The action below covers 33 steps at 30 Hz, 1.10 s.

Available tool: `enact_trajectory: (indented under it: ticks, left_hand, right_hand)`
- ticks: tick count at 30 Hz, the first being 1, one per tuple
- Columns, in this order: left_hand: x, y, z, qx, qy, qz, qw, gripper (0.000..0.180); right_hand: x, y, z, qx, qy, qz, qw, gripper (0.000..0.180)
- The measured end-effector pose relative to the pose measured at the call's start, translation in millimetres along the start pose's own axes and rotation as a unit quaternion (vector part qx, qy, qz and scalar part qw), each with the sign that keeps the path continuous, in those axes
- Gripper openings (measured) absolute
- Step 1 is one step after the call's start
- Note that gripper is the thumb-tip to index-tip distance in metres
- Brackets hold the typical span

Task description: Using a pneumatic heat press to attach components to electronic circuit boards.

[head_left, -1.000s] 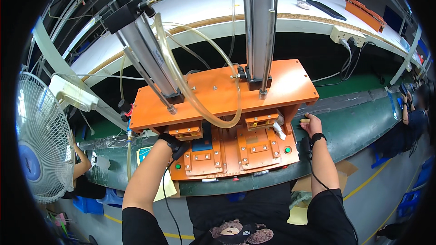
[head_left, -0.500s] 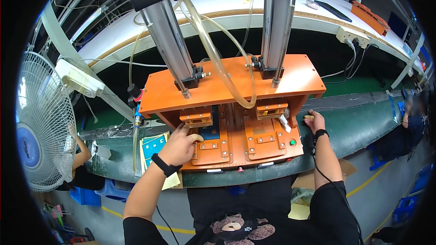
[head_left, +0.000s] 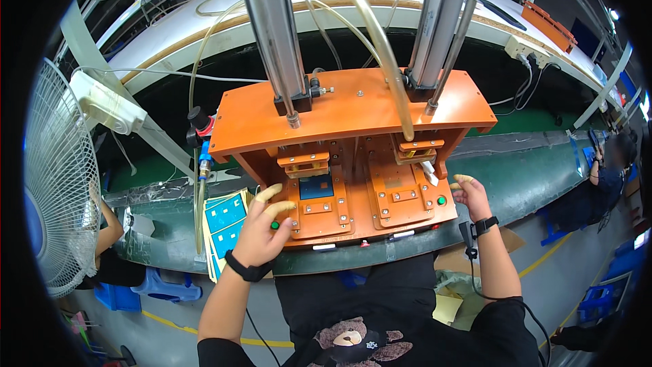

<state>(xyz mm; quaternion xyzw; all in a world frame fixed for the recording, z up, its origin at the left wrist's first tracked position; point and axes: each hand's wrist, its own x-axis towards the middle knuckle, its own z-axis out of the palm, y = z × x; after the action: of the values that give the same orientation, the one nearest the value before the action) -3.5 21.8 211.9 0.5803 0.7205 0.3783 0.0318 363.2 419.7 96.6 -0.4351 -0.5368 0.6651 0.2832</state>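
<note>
My left hand (head_left: 263,231) is at the front left of an orange pneumatic press (head_left: 360,119). Its fingers are spread, with yellowish covers on the tips, around a green button (head_left: 274,225); nothing is held. A dark blue plate (head_left: 316,187) lies in the press's left fixture, under the raised left press head (head_left: 303,162). Beyond the press's right side, my right hand (head_left: 471,196) has its fingers stretched out and apart, near a second green button (head_left: 441,200). The right fixture (head_left: 401,197) shows its bare orange surface, with a white piece (head_left: 430,174) beside it.
A stack of blue cards with yellowish sheets (head_left: 226,212) lies left of the press. Two tall air cylinders (head_left: 275,34) and a clear hose (head_left: 380,41) rise over it. A fan (head_left: 61,183) stands at far left. Other people sit at both sides. A power strip (head_left: 528,53) hangs behind.
My left hand has drawn back from the left fixture toward the press's front left corner, and the plate shows more fully. My right hand's fingers have opened out. The view has shifted slightly.
</note>
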Motion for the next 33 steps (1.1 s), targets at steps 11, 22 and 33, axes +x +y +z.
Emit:
enact_trajectory:
  ticks: [11,22,33]
  left_hand:
    - [30,-7,6,0.054,-0.037,0.021,0.998,0.044]
    - [14,-2,6,0.078,-0.004,-0.007,0.997,0.06]
    - [-74,-47,60,-0.173,0.288,-0.212,0.918,0.037]
  right_hand:
    - [-63,3,36,-0.057,0.082,-0.155,0.983,0.031]
    - [-70,40,87,0.083,0.051,-0.246,0.964,0.04]
    - [-59,60,88,0.111,0.066,-0.281,0.951,0.047]
